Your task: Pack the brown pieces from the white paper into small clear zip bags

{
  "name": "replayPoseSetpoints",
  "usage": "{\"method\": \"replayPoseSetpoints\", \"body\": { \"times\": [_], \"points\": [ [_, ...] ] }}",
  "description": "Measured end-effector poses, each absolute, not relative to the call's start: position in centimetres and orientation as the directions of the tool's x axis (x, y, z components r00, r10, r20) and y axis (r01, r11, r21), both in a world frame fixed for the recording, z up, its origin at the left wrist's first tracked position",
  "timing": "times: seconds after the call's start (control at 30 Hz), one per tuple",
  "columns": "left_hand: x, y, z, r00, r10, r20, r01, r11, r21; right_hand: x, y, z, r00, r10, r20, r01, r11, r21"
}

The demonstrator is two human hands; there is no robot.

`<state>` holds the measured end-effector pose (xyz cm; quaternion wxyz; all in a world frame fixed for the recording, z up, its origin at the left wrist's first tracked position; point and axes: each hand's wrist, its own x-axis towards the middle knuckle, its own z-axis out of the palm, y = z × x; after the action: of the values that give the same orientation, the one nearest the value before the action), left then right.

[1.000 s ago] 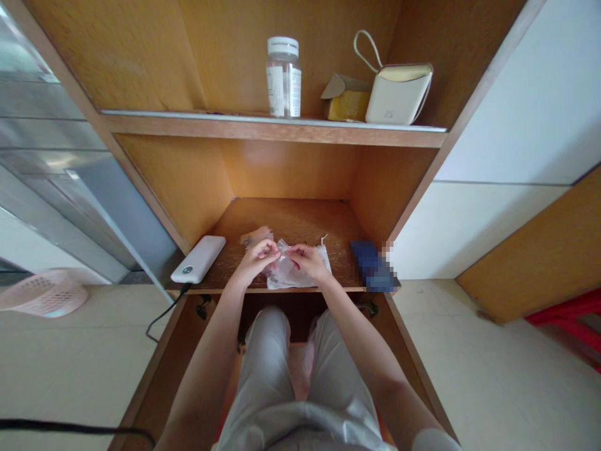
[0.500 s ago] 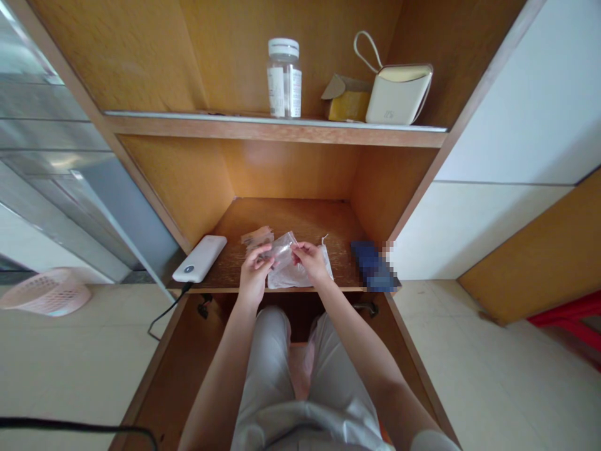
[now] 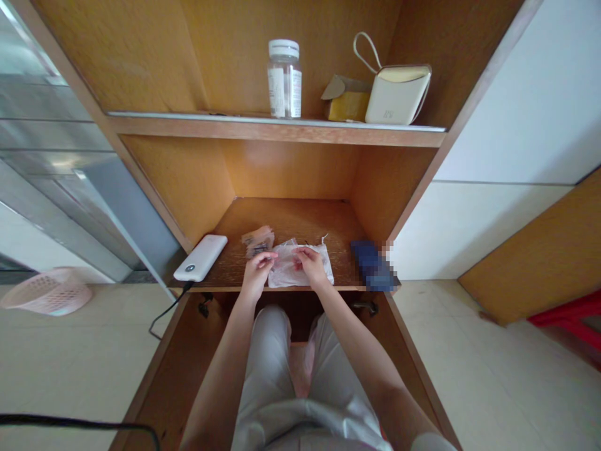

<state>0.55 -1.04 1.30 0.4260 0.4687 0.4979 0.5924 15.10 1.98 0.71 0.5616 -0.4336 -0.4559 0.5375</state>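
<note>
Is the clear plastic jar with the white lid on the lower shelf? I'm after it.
No, the clear plastic jar with the white lid stands on the upper shelf.

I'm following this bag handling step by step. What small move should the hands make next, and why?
Probably pinch and lift the clear plastic bag off the wooden shelf: both the left hand and right hand rest on it, and it lies flat.

Open wooden desk surface [image 3: 291, 216] behind the hands, clear to the back wall. Hemmed in left by a white power bank [image 3: 200, 257], right by a dark blue object [image 3: 370, 264]. Overhead, a shelf [image 3: 277, 128] limiting upward reach.
</note>
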Motion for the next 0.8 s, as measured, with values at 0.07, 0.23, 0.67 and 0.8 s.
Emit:
{"method": "replayPoseSetpoints", "body": {
  "times": [0.07,0.23,0.67,0.8],
  "points": [
    [0.4,-0.8,1.1,-0.197,0.972,0.128,-0.032,-0.136,0.99,15.1,2.0,0.6,0.011,0.999,0.043,-0.16,0.044,-0.986],
    [0.2,-0.6,0.5,-0.192,0.966,0.175,-0.039,-0.186,0.982,15.4,2.1,0.6,0.02,0.968,0.249,0.054,0.248,-0.967],
    [0.2,-1.0,0.4,-0.145,0.965,0.22,-0.159,-0.242,0.957,13.9,-0.3,2.4,-0.32,0.783,0.534,0.33,0.62,-0.712],
    [0.3,-1.1,0.7,-0.13,0.972,0.198,-0.198,-0.221,0.955,14.0,-0.2,2.5,-0.357,0.758,0.546,0.322,0.649,-0.689]
  ]
}}
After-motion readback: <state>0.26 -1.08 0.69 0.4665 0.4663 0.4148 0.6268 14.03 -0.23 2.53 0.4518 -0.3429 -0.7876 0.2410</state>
